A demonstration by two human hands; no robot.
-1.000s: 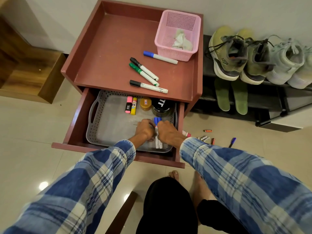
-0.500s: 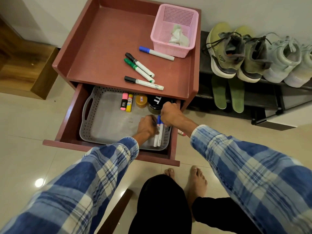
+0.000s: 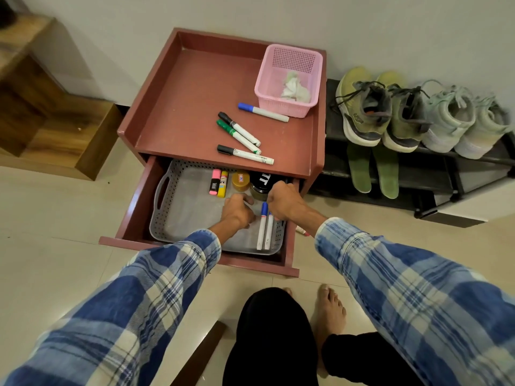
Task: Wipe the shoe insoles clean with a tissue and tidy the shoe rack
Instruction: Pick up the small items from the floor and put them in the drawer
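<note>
Whereas both hands were bunched on the two blue markers [image 3: 264, 227] a second ago, the left hand [image 3: 237, 211] has been shifted just left of them in the grey tray [image 3: 167, 207]; its grip is curled, contents cannot be told. Markers are released, lying side by side. Right hand [image 3: 284, 201] has been drawn back beside the black-lidded jar [image 3: 260, 181], grip fisted, hold unclear. Tissue [image 3: 295, 89] is left in the pink basket [image 3: 289, 55]. Insoles [image 3: 359, 168] lie untouched on the shoe rack [image 3: 434, 176], well apart. Wiping is judged not in hand.
</note>
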